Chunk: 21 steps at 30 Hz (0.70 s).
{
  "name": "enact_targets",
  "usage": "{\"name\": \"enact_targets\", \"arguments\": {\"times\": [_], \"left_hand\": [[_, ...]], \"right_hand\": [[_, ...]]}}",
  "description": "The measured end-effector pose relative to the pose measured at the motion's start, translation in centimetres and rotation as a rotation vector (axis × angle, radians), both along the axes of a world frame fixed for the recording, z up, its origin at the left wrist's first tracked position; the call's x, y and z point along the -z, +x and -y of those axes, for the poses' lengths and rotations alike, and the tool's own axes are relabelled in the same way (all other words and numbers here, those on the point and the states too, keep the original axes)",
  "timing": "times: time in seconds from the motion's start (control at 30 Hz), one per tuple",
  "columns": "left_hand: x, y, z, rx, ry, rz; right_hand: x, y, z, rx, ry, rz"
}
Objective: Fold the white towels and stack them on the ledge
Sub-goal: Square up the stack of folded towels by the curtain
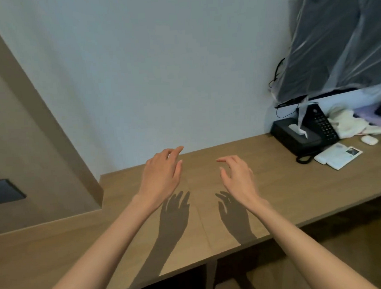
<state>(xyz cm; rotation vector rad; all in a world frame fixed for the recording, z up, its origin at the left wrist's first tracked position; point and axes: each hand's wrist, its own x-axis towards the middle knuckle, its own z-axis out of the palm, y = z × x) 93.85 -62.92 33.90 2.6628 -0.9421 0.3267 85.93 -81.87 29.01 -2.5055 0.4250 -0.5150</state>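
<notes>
Both hands hover over the brown wood-grain ledge [276,183] at mid-frame, not touching it: left hand [162,175] palm down, fingers loosely spread, holding nothing; right hand [238,175] the same, fingers slightly curved, thumb apart. Their shadows [173,214] fall on the wood just below them. Task item: a crumpled off-white cloth heap [349,123] sits at the far right of the frame on the ledge against the wall, well apart from both hands; looks like towelling, but I cannot tell for sure. A lilac cloth [375,118] lies touching its right side. Between the hands and the heap along the ledge: a black rectangular tissue box [296,135] with a white tissue [299,128] sticking up, and right beside it a black keypad telephone [322,123]. In front of those lie a white printed leaflet [338,155] and a small white rounded case [369,139]. Upper right: a dark flat screen wrapped in clear plastic film [339,41], with black cables [277,76] at its left edge. Left of the frame: a beige wall panel [28,132] with a dark rectangular plate [3,191]. Writing: leaflet print and phone key markings are too small to read.
</notes>
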Motion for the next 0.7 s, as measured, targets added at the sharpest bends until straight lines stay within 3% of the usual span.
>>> {"name": "enact_targets", "arguments": {"times": [0.3,0.7], "left_hand": [[1.2,3.0,12.3,-0.019,0.006,-0.089],[1.1,4.8,10.5,-0.201,-0.025,-0.101]], "right_hand": [[0.6,2.0,12.2,-0.039,0.049,-0.063],[-1.1,7.5,11.3,-0.261,0.083,-0.055]]}}
